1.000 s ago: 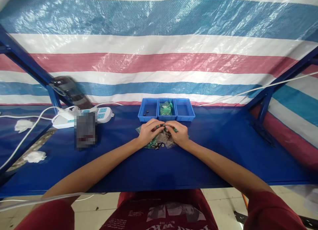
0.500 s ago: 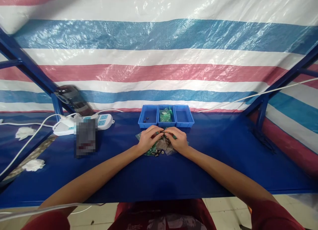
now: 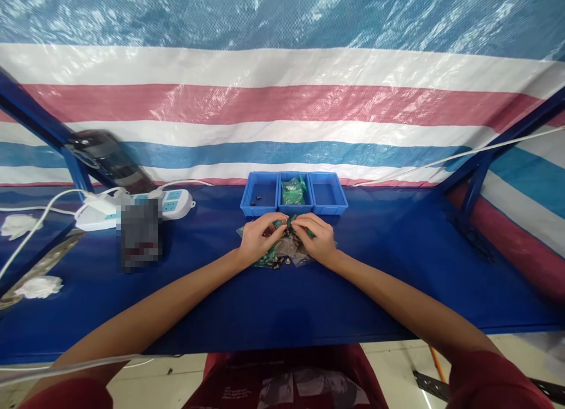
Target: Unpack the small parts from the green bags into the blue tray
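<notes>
You are holding a tiny part [image 3: 289, 222], too small to identify, between your left hand [image 3: 257, 239] and right hand [image 3: 321, 239]; crumpled clear bags [image 3: 289, 246] are lying beneath, small dark pieces [image 3: 277, 262] resting loose at their near edge.

You face a striped sheet [image 3: 282, 106]; on your left are a white power strip [image 3: 179, 203], a dark bottle [image 3: 112, 159] and crumpled tissue [image 3: 39, 286].

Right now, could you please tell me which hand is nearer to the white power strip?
Left: the left hand is right of the white power strip; the right hand is farther right.
</notes>
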### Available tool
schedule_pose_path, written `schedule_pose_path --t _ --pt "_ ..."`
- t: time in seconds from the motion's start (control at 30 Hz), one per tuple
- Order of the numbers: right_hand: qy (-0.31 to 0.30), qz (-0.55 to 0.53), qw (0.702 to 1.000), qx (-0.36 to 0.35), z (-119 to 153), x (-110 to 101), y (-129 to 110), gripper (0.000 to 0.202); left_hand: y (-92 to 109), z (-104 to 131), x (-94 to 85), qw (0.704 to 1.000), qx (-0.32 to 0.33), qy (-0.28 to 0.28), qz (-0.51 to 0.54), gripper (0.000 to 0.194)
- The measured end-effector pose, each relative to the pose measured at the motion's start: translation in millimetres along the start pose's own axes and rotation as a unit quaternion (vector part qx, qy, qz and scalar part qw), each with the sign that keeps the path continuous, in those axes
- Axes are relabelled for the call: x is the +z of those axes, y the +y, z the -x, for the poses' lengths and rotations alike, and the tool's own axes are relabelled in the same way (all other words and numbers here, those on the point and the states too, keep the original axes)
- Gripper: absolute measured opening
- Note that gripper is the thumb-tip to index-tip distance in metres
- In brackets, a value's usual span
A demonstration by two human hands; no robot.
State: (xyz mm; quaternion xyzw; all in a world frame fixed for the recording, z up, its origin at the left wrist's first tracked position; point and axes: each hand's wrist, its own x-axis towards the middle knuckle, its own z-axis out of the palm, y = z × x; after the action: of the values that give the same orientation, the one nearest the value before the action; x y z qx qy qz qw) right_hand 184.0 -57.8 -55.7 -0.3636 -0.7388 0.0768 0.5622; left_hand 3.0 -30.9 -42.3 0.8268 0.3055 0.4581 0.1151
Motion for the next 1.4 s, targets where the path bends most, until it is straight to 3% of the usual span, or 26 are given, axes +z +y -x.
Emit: schedule_pose_path --t 0.3,0.53,1.0,1.4 --pt "-0.008 0.004 0.999 0.030 -1 -1 -4 0.017 -3 1 0.0 1.000 0.026 -0.004 -0.007 0.020" --pt "-0.010 0.004 1.000 0.021 -2 2 -4 0.018 -10 8 3.5 0.999 -0.023 0.025 0.019 0.022" --pt "-0.038 0.007 0.999 0.028 2 1 2 0.019 -11 6 3.6 0.999 -0.017 -0.042 0.023 0.024" --pt "-0.041 0.016 0.999 0.008 3 4 6 0.020 -10 4 2.0 0.998 0.007 -0.056 0.014 0.026"
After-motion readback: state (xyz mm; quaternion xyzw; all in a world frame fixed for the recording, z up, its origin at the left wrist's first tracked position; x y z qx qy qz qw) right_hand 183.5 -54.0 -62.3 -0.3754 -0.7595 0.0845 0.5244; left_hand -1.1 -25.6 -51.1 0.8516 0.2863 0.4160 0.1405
